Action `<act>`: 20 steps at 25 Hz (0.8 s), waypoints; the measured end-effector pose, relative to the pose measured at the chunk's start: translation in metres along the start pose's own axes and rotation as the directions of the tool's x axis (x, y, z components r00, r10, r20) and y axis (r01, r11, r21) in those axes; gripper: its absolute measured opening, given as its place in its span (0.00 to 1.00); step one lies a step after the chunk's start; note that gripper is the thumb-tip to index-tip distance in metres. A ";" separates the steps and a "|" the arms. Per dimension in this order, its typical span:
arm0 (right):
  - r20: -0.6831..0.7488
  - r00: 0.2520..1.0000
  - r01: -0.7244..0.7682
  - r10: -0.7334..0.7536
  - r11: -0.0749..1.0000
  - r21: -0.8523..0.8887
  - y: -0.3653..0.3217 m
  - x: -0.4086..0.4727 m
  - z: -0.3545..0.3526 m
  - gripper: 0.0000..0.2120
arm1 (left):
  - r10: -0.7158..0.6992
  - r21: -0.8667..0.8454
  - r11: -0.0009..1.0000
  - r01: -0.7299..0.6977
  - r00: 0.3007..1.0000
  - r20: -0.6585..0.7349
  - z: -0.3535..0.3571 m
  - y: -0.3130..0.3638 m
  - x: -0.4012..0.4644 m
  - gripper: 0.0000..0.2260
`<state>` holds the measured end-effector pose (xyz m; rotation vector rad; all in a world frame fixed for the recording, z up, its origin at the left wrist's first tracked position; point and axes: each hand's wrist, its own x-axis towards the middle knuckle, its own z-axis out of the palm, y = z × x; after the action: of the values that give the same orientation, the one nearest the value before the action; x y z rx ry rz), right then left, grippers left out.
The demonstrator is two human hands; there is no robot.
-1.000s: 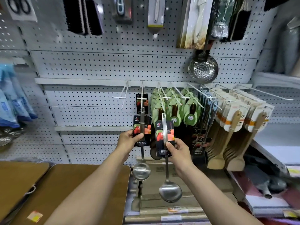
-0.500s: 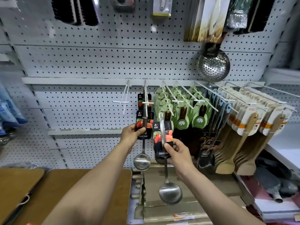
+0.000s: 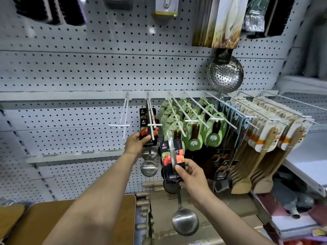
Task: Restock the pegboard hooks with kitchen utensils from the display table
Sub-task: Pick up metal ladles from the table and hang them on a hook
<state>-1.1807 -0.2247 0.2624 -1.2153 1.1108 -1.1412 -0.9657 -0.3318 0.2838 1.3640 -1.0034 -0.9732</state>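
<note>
My left hand (image 3: 136, 143) grips the black card of a steel ladle (image 3: 149, 167) at the tip of a white pegboard hook (image 3: 151, 121); another carded ladle hangs behind it on that hook. My right hand (image 3: 190, 175) holds a second steel ladle (image 3: 184, 223) by its black and red card, lower and to the right, off the hooks, its bowl hanging down. One hook further left (image 3: 122, 121) is bare.
Green-carded utensils (image 3: 194, 133) and wooden spatulas (image 3: 269, 147) fill the hooks to the right. A perforated skimmer (image 3: 225, 75) hangs above them. Brown table tops (image 3: 58, 221) lie at lower left, cardboard boxes and rolling pins below the hooks.
My left hand has lifted its ladle's card up to the hook's tip. The right hand with its ladle has stayed lower right; the view has moved closer to the pegboard.
</note>
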 end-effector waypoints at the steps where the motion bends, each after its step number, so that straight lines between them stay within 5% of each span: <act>1: -0.002 1.000 0.004 -0.004 1.000 -0.001 0.000 -0.001 0.001 0.07 | -0.002 0.004 1.000 0.002 1.000 0.003 0.001 0.000 0.000 0.13; 7: 0.011 1.000 0.020 -0.021 1.000 0.018 -0.004 -0.010 0.002 0.07 | -0.020 0.077 0.997 0.030 0.992 -0.124 0.003 0.016 -0.015 0.17; 12: -0.031 0.998 0.060 -0.060 0.998 0.001 0.001 -0.017 0.001 0.07 | -0.074 -0.117 0.992 0.037 0.939 -0.335 0.017 0.027 -0.091 0.19; 20: -0.005 0.994 0.112 -0.112 0.993 0.025 0.004 -0.036 0.035 0.08 | 0.040 -0.114 0.992 -0.055 0.990 -0.135 0.020 0.030 -0.170 0.10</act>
<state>-1.1498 -0.1855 0.2602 -1.2691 1.0384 -1.2392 -1.0356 -0.1756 0.3136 1.2840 -0.8621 -0.8804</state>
